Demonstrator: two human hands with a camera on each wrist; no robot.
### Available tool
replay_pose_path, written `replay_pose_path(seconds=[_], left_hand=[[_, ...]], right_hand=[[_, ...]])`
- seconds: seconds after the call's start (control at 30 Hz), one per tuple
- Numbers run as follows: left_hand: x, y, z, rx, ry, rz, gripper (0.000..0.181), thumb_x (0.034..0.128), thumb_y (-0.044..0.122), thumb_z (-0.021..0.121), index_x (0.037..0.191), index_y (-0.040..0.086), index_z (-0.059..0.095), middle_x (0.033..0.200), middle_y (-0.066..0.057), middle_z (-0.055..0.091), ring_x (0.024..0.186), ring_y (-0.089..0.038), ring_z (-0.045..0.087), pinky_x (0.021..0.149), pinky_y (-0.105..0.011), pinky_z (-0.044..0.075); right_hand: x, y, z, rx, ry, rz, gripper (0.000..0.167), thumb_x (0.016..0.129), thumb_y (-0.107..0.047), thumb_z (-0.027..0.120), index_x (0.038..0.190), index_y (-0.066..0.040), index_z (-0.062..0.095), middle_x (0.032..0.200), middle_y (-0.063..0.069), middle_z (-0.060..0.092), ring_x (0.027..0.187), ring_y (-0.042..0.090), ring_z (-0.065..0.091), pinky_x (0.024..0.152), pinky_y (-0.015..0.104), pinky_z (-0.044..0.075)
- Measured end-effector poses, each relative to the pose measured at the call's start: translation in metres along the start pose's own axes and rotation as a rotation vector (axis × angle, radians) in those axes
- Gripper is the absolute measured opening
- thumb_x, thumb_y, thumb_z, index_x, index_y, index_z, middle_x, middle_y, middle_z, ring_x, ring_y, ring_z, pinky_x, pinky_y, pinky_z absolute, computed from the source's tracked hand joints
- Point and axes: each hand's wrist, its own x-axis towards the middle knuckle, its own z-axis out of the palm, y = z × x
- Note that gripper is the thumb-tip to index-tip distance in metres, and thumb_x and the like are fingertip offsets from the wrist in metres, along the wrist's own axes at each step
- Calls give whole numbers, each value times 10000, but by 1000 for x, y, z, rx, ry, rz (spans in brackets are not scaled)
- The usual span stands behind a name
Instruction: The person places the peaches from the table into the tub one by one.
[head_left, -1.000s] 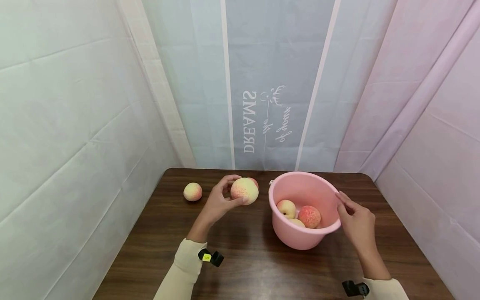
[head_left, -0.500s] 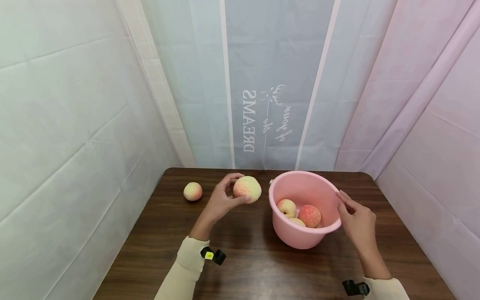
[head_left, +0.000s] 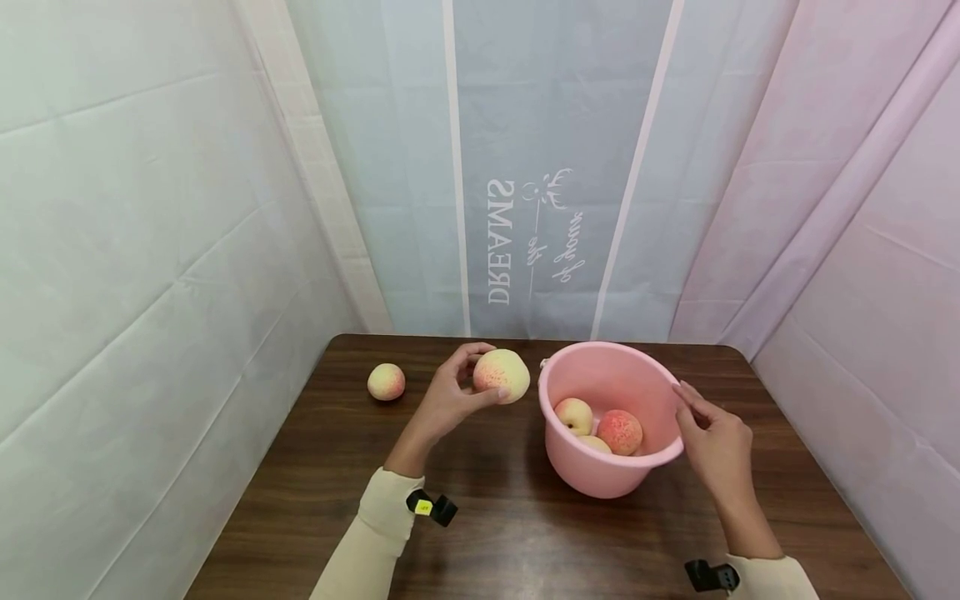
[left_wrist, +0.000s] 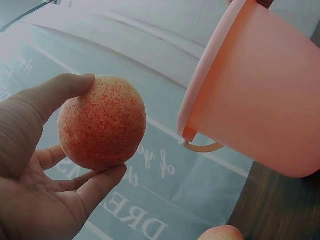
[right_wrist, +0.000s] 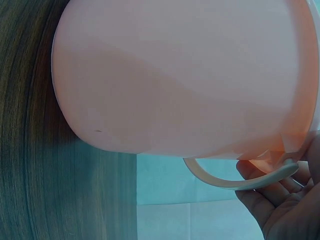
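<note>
In the head view my left hand (head_left: 448, 402) pinches a yellow-red peach (head_left: 501, 375) between thumb and fingers, above the table, left of the pink bucket (head_left: 592, 482). The left wrist view shows this peach (left_wrist: 102, 122) beside the bucket (left_wrist: 265, 85), not touching it. My right hand (head_left: 716, 446) grips the bucket's right rim; in the right wrist view the right hand (right_wrist: 292, 200) is at the rim by the white handle (right_wrist: 220, 184). Inside the bucket lie a pale peach (head_left: 573, 415), a redder one (head_left: 620, 432) and a partly hidden one (head_left: 595, 444).
Another peach (head_left: 386, 382) sits on the brown wooden table (head_left: 480, 533) at the back left. A grey-blue curtain (head_left: 555, 125) with lettering hangs behind the table, and pale cloth walls (head_left: 165, 250) stand on both sides.
My left hand has moved slightly right and up with the peach, closer to the bucket. A red patch of fruit seen behind the held peach a second ago no longer shows. The right hand stays at the rim.
</note>
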Motion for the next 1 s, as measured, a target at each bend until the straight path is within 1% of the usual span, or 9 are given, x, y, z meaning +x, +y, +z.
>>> replay_pose_path(seconds=[0.1,0.13,0.2,0.27,0.37,0.5,0.63,0.77,1.0], left_hand=[[1,0,2,-2,-1,-4,641,806,102,865,1366,167,562,1226,-92,612,1075,-250,574,906,-415,556],[1,1,3,-5,-3,-6,650,807,87,860,1378,154,555,1235,-98,610,1078,-244,572,909,-417,554],[0,6,4,-7,-11,-8,655,813,61,846,1391,113,543,1240,-112,608,1072,-228,570,911,-418,552],[1,6,5,-9,-14,-3,652,815,65,846,1390,112,543,1235,-113,610,1065,-227,571,910,-416,551],[1,8,6,-4,-11,6,636,812,93,857,1370,143,556,1213,-101,619,1047,-238,578,897,-412,557],[2,4,8,2,-3,9,627,807,137,872,1352,187,566,1198,-77,624,1037,-250,580,889,-403,561],[3,5,9,2,-5,10,635,809,149,871,1362,162,562,1196,-72,626,1035,-249,576,884,-401,561],[4,5,10,-1,-10,18,642,807,144,872,1369,156,561,1201,-70,627,1041,-247,576,880,-395,562],[7,5,13,-6,-17,2,654,812,88,854,1386,126,543,1220,-101,612,1026,-232,565,864,-378,564]], right_hand=[[0,1,0,-1,-5,12,277,959,-171,672,1223,-140,750,1243,16,700,911,-119,585,621,79,380],[0,2,0,0,-8,15,279,960,-172,669,1225,-135,748,1246,17,698,895,-152,558,616,80,383],[0,2,0,-2,-11,16,283,962,-169,660,1229,-123,744,1248,17,696,917,-96,604,617,73,387],[0,2,0,0,-12,7,283,962,-163,658,1227,-113,744,1246,33,696,956,58,678,612,70,385],[0,3,0,0,-10,-10,282,962,-159,661,1226,-104,742,1244,61,696,1024,271,692,611,61,381],[1,3,0,9,-7,-20,278,960,-161,671,1223,-107,744,1237,71,699,1017,263,693,606,55,380],[0,3,1,7,-11,-11,284,967,-158,659,1236,-107,737,1247,54,697,1024,261,691,608,47,389],[0,3,1,21,-21,-5,294,974,-148,643,1249,-80,724,1260,66,688,1068,322,683,608,37,397],[0,5,2,16,-18,-13,292,970,-151,647,1244,-87,728,1254,55,692,1068,343,680,620,42,391]])
